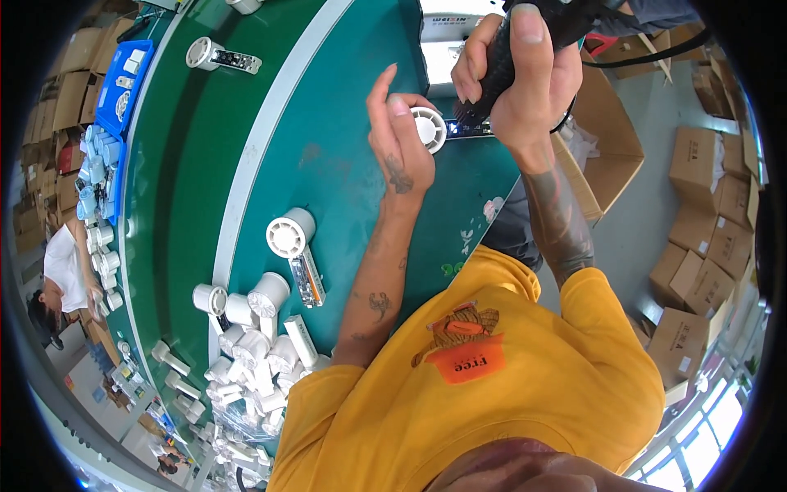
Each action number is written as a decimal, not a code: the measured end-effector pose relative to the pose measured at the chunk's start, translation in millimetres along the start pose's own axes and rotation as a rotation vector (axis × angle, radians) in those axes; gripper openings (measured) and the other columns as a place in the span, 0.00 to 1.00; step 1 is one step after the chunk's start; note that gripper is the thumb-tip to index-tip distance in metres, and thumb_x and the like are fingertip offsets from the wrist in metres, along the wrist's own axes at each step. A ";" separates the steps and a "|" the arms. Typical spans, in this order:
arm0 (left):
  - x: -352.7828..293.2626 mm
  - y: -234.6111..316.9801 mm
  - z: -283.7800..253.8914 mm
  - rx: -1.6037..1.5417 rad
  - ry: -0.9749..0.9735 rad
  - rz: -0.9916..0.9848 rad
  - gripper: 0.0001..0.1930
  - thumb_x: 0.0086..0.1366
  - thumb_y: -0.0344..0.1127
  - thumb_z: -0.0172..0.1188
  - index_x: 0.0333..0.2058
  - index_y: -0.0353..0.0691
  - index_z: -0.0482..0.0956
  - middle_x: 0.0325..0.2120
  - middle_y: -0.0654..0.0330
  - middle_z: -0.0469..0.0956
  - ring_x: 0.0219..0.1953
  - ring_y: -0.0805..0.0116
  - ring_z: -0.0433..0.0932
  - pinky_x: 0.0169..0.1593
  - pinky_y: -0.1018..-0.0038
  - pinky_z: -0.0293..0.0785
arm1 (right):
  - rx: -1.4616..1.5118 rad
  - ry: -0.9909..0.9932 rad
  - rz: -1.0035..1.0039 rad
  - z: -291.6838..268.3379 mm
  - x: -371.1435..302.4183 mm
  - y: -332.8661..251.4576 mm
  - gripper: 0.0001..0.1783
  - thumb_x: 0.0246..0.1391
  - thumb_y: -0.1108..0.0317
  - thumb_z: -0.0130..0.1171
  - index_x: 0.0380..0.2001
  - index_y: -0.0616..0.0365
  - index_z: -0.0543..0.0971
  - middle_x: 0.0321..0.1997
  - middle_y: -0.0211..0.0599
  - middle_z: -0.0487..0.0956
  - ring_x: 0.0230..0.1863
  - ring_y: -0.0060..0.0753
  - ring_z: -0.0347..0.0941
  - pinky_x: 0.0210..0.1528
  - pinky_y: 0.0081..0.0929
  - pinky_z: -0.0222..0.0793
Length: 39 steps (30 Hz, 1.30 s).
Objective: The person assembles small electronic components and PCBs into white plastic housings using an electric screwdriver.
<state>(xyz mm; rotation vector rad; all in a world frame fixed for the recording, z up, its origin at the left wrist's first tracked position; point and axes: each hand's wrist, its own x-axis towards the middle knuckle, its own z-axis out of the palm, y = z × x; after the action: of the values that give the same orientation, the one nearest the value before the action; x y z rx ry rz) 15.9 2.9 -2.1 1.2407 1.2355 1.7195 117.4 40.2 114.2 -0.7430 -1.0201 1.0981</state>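
Observation:
My left hand (402, 143) is curled around the round white head of a small handheld fan (428, 129), which lies on the teal work surface (328, 164). Bare electronics show along the fan's narrow handle, pointing toward my right hand (537, 90). That hand is wrapped around a thick black textured tool (500, 78), its lower end above the fan's handle; the tip is hidden. Closer to me, a second open-handled fan (291, 238) rests on the surface. Beside my left forearm sits a pile of white fan parts (254, 348).
A green conveyor belt (176, 189) runs along the left, carrying another fan (221, 57). Beyond it stands a blue bin (123, 90), and a person in white (70, 266) works there. A white box (447, 49) is at the far edge. Cardboard boxes (697, 254) stand right.

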 end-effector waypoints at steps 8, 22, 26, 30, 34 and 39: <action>13.8 29.1 -30.9 0.126 -0.155 -0.275 0.15 0.77 0.41 0.50 0.56 0.40 0.74 0.38 0.55 0.82 0.40 0.67 0.80 0.45 0.72 0.76 | -0.167 -0.176 -0.327 -14.1 -18.0 14.9 0.32 0.64 0.46 0.59 0.50 0.66 0.65 0.23 0.41 0.72 0.17 0.31 0.68 0.19 0.28 0.67; 18.0 133.6 -164.0 1.044 -0.330 -0.038 0.23 0.55 0.30 0.71 0.51 0.46 0.79 0.47 0.51 0.80 0.46 0.49 0.81 0.52 0.61 0.78 | 0.431 -0.027 -0.174 -76.4 -34.5 -24.5 0.38 0.62 0.27 0.45 0.55 0.50 0.71 0.24 0.31 0.67 0.17 0.24 0.60 0.24 0.25 0.59; 65.8 133.4 -274.0 1.293 -0.027 -0.740 0.32 0.55 0.47 0.74 0.58 0.46 0.77 0.55 0.53 0.79 0.51 0.56 0.82 0.53 0.63 0.77 | 0.317 0.125 0.017 -80.5 -45.2 -9.9 0.35 0.66 0.31 0.41 0.53 0.52 0.70 0.23 0.31 0.65 0.17 0.24 0.59 0.23 0.26 0.58; 102.1 83.3 -391.1 1.430 0.296 -0.606 0.40 0.59 0.58 0.69 0.66 0.48 0.70 0.59 0.49 0.77 0.56 0.51 0.79 0.57 0.58 0.76 | 0.385 0.085 0.092 -88.5 -55.3 -5.6 0.34 0.66 0.31 0.41 0.55 0.50 0.69 0.22 0.33 0.66 0.18 0.27 0.61 0.25 0.29 0.60; 174.6 60.5 -316.9 1.292 0.010 -0.445 0.41 0.62 0.52 0.69 0.69 0.41 0.65 0.65 0.48 0.71 0.64 0.50 0.73 0.66 0.59 0.70 | 0.108 0.256 0.097 -105.1 -58.4 -9.2 0.34 0.66 0.32 0.41 0.55 0.51 0.68 0.22 0.33 0.66 0.18 0.27 0.61 0.25 0.29 0.60; 234.1 42.4 -408.1 1.706 -0.397 -0.360 0.27 0.65 0.41 0.56 0.61 0.39 0.71 0.59 0.42 0.75 0.62 0.48 0.74 0.63 0.59 0.71 | 0.255 0.096 0.128 -86.1 -63.7 -13.4 0.33 0.68 0.35 0.41 0.57 0.52 0.67 0.22 0.33 0.66 0.18 0.28 0.60 0.26 0.30 0.61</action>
<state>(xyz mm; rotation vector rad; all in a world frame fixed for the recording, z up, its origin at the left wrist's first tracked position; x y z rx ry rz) -445.4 74.6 70.4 1.8006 2.4589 -0.2283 194.8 -24.6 75.8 -0.6538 -0.7425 1.2641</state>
